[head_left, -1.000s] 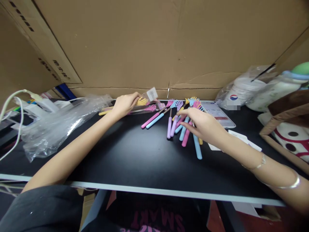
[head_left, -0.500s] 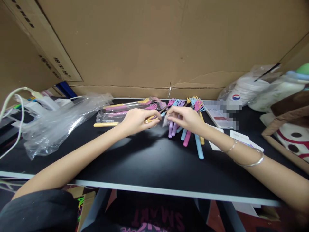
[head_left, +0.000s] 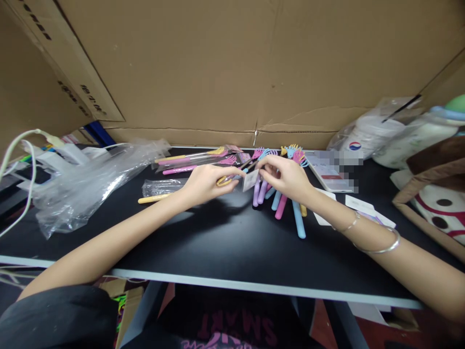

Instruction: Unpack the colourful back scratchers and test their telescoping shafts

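Observation:
My left hand (head_left: 207,183) is closed around a yellow back scratcher (head_left: 153,198). The handle sticks out to the left, and a clear plastic sleeve (head_left: 165,186) shows beside it. At the fingertips, part of the yellow claw head peeks out. A small white card (head_left: 250,180) stands between the two hands, with the fingers of my right hand (head_left: 286,178) pinched at its right edge. Beneath and behind the right hand lies a pile of back scratchers with blue (head_left: 299,220), pink (head_left: 281,208) and purple (head_left: 256,191) handles, claw heads pointing away from me.
Several sleeved back scratchers (head_left: 192,159) lie behind my left hand. Clear plastic bags (head_left: 94,184) and white cables are at left. On the right are a phone (head_left: 327,174), white cards (head_left: 359,205), a cup (head_left: 374,135) and a bag (head_left: 428,189). A cardboard wall (head_left: 218,72) closes off the back.
The white card has turned to face me more and shows larger. My right hand has shifted slightly right, away from my left. The yellow handle's end has dropped slightly toward me.

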The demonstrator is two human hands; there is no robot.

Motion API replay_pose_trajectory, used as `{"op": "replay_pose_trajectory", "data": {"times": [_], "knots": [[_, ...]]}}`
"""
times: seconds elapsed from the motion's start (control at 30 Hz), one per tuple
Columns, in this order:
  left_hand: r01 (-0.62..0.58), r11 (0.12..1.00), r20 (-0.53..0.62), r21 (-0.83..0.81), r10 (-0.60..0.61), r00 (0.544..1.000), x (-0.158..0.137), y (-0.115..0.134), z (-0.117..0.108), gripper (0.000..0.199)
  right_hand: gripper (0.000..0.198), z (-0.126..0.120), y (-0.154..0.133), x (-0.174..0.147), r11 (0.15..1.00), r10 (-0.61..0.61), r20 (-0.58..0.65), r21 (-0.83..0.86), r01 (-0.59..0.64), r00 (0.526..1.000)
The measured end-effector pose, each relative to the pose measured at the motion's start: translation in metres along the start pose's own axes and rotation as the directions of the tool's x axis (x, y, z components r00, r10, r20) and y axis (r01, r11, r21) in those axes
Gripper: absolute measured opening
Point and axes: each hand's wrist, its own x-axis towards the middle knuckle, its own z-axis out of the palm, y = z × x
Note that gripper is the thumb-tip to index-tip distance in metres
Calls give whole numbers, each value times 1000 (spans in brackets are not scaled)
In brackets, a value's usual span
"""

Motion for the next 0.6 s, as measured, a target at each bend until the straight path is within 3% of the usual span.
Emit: {"op": "replay_pose_trajectory", "data": {"times": [0.13,0.27,0.4,0.6], "knots": [[17,1000,-27,-7,-17,1000,0,-1,-2,26,17,2,-5,0,985,4,154,169,-30,988],[70,997,-12,-23,-71,997,1,-1,-6,27,20,-7,-9,4,972,-18,175,233,-24,984],[120,991,-20,-55,-122,992,3,0,-13,27,25,-41,-1,-7,988,-6,185,152,-22,983],[161,983,-99,-92,-170,981,14,-6,-28,30,31,-96,30,-56,998,48,160,25,-53,986]]}}
